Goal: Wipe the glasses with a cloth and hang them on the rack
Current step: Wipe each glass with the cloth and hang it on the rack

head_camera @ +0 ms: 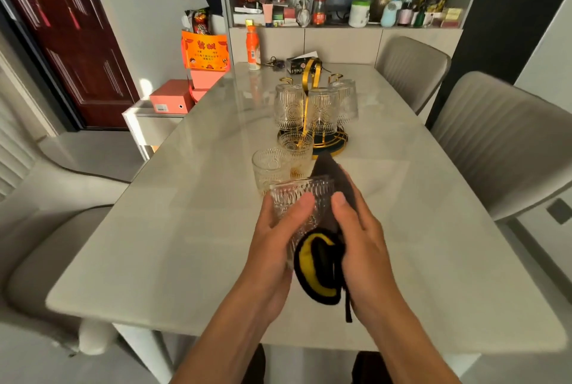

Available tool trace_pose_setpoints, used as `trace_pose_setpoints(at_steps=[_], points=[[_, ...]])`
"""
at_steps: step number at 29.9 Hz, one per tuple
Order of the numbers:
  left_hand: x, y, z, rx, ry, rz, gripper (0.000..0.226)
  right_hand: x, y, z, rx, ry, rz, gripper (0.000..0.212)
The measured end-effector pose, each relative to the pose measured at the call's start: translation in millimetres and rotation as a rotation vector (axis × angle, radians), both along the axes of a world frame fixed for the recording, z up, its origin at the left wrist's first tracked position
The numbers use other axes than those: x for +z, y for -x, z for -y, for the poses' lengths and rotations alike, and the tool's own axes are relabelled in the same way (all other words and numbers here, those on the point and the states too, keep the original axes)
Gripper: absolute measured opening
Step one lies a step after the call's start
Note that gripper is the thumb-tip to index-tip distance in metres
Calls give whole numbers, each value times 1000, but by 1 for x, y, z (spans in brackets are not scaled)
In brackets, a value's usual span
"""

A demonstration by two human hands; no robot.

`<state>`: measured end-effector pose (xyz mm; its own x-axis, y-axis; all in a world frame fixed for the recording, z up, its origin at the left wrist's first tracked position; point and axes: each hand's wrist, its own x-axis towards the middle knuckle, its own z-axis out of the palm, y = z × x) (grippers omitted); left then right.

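Three embossed clear glasses [315,106] hang upside down on the gold wire rack [309,80], two stand upright beside it, while my left hand [275,235] grips a sixth above the table and my right hand [362,238] presses a dark cloth with yellow patch [322,263] against it.

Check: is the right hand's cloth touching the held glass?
Touching. Head view: the dark cloth under the right hand presses against the side of the glass gripped by the left hand.

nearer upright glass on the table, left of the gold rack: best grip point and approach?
Take the clear embossed glass around its side wall, below the rim, coming from its left. It stands upright, mouth up; a second upright glass and the gold rack crowd its far right, and the hands block the near side.
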<state>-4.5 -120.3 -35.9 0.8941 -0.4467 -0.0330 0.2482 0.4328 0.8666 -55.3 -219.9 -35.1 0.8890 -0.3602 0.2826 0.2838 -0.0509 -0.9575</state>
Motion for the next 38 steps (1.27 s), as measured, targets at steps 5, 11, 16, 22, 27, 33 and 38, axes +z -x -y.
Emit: trace_pose_setpoints(at_steps=[5, 11, 16, 22, 27, 33, 38], points=[[5, -6, -5, -66, 53, -109, 67, -8, 12, -23, -133, 358, -13, 56], [-1, -4, -3, 65, 43, -13, 65, -4, 2, -2, -26, 8, -2, 45], [3, -1, -3, -53, -30, 5, 60, -17, 9, -16, -208, 494, 59, 57], [4, -2, -1, -17, 6, -30, 64, -6, 8, -7, -13, -16, 60, 49], [9, -6, -4, -36, 37, -29, 64, -13, 12, -13, -130, 296, 102, 53], [3, -3, -1, -17, 83, -83, 57, -4, 11, -14, -156, 200, 45, 52], [3, 0, 0, -27, -39, 3, 58, -10, 7, -10, -167, 292, 89, 50]])
